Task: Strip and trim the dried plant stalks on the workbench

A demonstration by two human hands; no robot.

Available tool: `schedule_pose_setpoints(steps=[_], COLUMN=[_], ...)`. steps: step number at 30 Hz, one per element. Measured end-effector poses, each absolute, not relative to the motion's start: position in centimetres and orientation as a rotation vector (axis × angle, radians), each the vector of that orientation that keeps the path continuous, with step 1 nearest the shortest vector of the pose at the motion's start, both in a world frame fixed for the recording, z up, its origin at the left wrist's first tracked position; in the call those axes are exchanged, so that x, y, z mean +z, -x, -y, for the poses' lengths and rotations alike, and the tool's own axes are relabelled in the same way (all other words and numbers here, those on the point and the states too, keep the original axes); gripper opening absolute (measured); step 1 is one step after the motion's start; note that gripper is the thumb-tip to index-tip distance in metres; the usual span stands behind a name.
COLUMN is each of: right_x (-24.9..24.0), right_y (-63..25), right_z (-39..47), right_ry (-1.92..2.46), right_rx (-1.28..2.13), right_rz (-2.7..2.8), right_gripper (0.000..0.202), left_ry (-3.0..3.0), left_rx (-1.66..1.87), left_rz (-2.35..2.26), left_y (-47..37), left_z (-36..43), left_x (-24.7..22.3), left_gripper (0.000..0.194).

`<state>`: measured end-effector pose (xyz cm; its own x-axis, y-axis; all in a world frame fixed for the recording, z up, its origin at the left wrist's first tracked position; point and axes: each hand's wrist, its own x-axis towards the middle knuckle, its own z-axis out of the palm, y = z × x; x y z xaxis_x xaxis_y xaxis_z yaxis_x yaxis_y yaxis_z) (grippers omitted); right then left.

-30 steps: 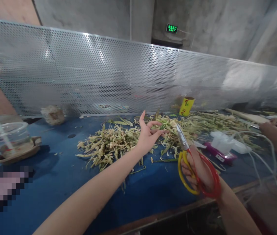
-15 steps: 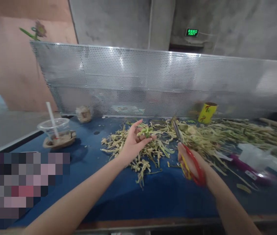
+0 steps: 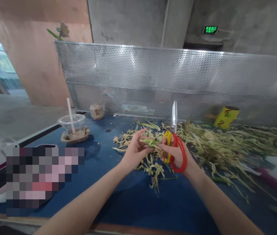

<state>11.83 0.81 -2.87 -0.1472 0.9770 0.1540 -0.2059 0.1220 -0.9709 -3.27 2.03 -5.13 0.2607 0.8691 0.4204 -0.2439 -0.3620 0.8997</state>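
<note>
My left hand [image 3: 134, 150] is closed on a small pale-green piece of folded plant strips [image 3: 150, 142], held above the pile. My right hand [image 3: 175, 152] has scissors [image 3: 174, 119] hooked through its fingers, one handle loop red and the other yellow. Their blades point up and away, clear of the green piece. The right thumb and fingertips meet the piece's right end; whether they pinch it I cannot make out. Beneath both hands spreads a heap of dried, knotted plant scraps [image 3: 154, 169] on the blue tabletop [image 3: 133, 202].
Long dry stalks and leaves [image 3: 214, 147] cover the right side. Behind them a yellow cardboard tube [image 3: 226, 117] leans near the perforated metal screen [image 3: 119, 71]. On the left are a clear cup [image 3: 71, 125] with a straw in a cardboard holder, and a pixelated object [image 3: 43, 176].
My right hand has come left with the scissors to the green piece, and the blades have swung upright. The view has turned left. My left hand still holds the piece.
</note>
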Motion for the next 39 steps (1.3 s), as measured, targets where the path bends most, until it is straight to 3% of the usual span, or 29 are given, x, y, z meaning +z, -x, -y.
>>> schedule_pose_setpoints(steps=[13, 23, 28, 39], right_x=[-4.2, -2.9, -3.3, -2.4], right_y=[-12.8, -12.3, -12.4, -12.7], right_z=[-1.2, 0.0, 0.4, 0.9], right_ry=[0.886, 1.055, 1.069, 1.085], right_rx=[1.233, 1.013, 0.776, 0.791], right_rz=[1.296, 1.346, 1.498, 1.494], right_gripper=[0.026, 0.032, 0.026, 0.023], left_ry=[-1.814, -1.927, -1.962, -2.181], left_rx=[1.479, 1.448, 1.438, 1.436], left_rz=[-0.783, -0.740, -0.820, -0.811], left_y=[3.2, 2.9, 2.7, 3.4], left_z=[-0.7, -0.8, -0.9, -0.7], left_x=[-4.8, -5.4, -5.9, -5.6], left_gripper=[0.073, 0.070, 0.072, 0.069])
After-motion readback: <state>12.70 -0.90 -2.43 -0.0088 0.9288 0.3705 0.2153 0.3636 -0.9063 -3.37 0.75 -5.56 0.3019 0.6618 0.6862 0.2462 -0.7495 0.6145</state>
